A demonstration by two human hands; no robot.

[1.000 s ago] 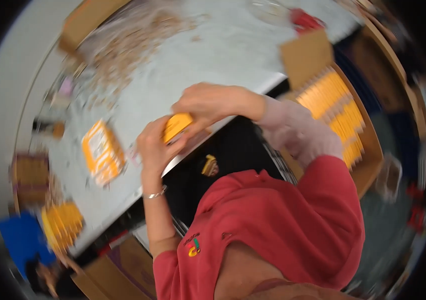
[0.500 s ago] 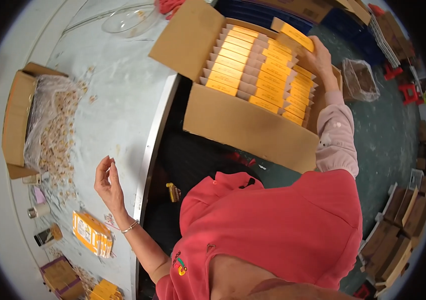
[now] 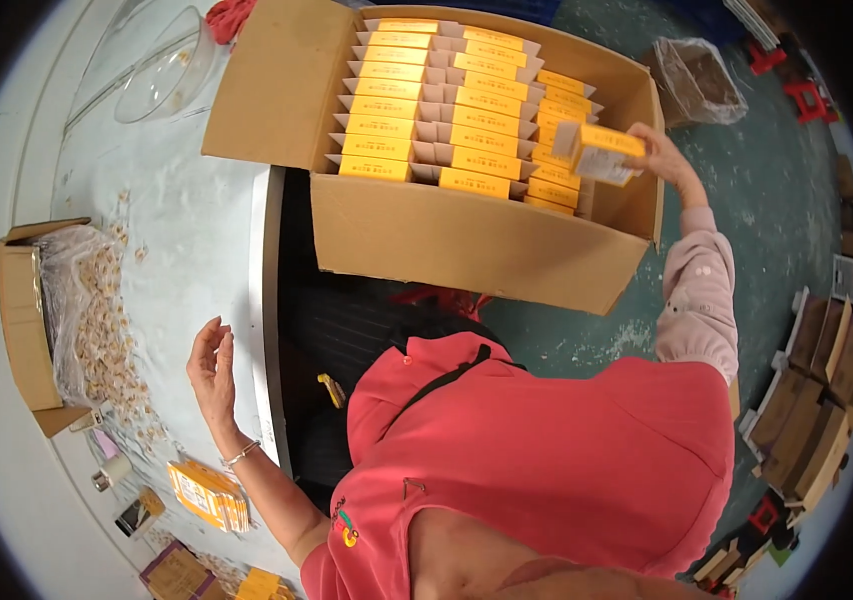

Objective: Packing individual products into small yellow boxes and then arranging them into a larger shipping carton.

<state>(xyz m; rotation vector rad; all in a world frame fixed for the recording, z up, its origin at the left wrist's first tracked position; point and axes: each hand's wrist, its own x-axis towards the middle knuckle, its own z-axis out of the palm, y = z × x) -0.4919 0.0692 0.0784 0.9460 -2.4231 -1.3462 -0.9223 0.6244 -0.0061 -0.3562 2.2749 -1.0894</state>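
My right hand (image 3: pixel 669 165) grips a small yellow-and-white box (image 3: pixel 609 154) by its right end. It holds the box tilted above the right-hand row inside a large open cardboard carton (image 3: pixel 477 240). Three rows of similar yellow boxes (image 3: pixel 377 148) stand packed in that carton, pale flaps showing between them. At the rows' right is a gap along the carton wall. Over the table's near edge hovers my left hand (image 3: pixel 213 375), its fingers loosely curled, thumb apart, with nothing visible in it.
On the pale table (image 3: pixel 197 230), small wrapped pieces (image 3: pixel 107 345) spill from a plastic-lined carton (image 3: pixel 22 320). Nearby lie a stack of yellow-and-white packs (image 3: pixel 209 495) and a clear bowl (image 3: pixel 169 75). A plastic-lined bin (image 3: pixel 697 85) stands on the floor beyond the large carton.
My right hand has brought the yellow box from the carton's far right corner nearer, turning its white side into view. The view has shifted; my left hand keeps about the same pose.
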